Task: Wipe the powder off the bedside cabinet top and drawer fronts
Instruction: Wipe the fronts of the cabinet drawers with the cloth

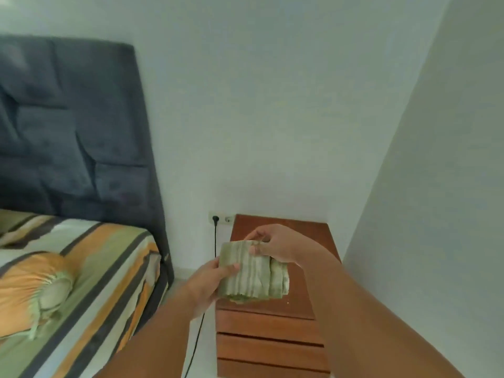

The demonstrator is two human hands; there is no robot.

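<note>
A brown wooden bedside cabinet [305,227] stands in the room's corner, its stacked drawer fronts [267,347] facing me. A few pale specks of powder [288,303] show near the top's front edge. I hold a folded green and white striped cloth [252,271] in the air above the cabinet top. My left hand [207,285] grips the cloth's left edge, thumb on top. My right hand [275,245] pinches its upper right corner. The cloth and both hands hide much of the cabinet top.
A bed [81,268] with a striped orange, green and grey sheet and a pillow [35,290] lies to the left, with a dark padded headboard [68,126]. A wall socket [221,219] with a black cable [215,241] sits between bed and cabinet. White walls close in behind and right.
</note>
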